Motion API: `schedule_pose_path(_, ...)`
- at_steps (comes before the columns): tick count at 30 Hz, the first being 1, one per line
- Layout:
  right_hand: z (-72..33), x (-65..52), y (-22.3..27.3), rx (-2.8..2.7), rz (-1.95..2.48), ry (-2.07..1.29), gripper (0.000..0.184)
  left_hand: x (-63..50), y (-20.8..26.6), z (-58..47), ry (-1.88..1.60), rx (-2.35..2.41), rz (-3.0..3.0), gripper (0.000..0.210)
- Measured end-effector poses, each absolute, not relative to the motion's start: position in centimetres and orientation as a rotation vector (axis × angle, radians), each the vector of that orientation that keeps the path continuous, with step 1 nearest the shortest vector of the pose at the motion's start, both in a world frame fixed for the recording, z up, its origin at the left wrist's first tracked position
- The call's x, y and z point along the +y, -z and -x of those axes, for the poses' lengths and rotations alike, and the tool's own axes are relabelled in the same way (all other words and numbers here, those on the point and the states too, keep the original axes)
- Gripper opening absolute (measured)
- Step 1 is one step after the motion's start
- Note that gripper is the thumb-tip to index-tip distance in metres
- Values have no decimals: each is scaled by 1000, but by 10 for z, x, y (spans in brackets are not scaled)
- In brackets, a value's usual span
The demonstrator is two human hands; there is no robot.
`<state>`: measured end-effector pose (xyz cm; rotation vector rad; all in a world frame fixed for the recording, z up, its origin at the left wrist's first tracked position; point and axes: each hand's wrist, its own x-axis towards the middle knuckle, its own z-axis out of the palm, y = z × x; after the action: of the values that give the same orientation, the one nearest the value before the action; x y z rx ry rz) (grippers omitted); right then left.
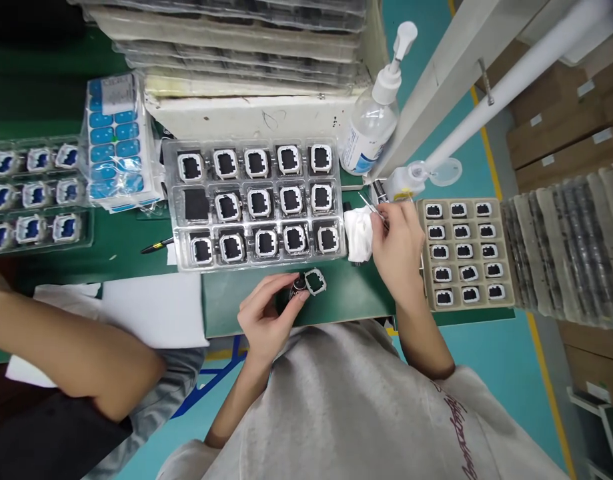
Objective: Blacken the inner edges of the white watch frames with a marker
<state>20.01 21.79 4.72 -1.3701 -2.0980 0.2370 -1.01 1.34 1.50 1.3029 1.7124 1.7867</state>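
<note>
Between the thumb and fingers of my left hand is a small black part with a pale square frame at its end, held just above the green table's front edge. My right hand is closed on thin metal tweezers, beside a folded white cloth. Ahead of my left hand lies a clear plastic tray of black parts with white square frames. One compartment at its left, in the middle row, shows only black. Right of my right hand lies a beige tray with similar framed parts.
A pump bottle and a smaller white bottle stand behind my right hand. Stacked trays rise at the back. A blue-and-white pack and another clear tray lie left. A co-worker's arm reaches in at left.
</note>
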Motion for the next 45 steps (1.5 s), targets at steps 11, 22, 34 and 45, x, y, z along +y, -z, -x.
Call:
schedule_pose_path(11,-202,179,-49,-1898,1120,-99,13,22,-19,6,-1825,1609,-1019,22)
schedule_pose_path(22,-185,123,-36,-2119,466,-418,36,55,-56,-22,-1705,1139,-444,42)
schedule_pose_path(34,-203,127,-16,-1872,508,-168,39,51,-49,-46,-1511,1049,-655,44)
schedule_pose_path(45,-209,120,-40,-1776,638,-789,32,7,-14,-7,-1165,2148,-1668,64)
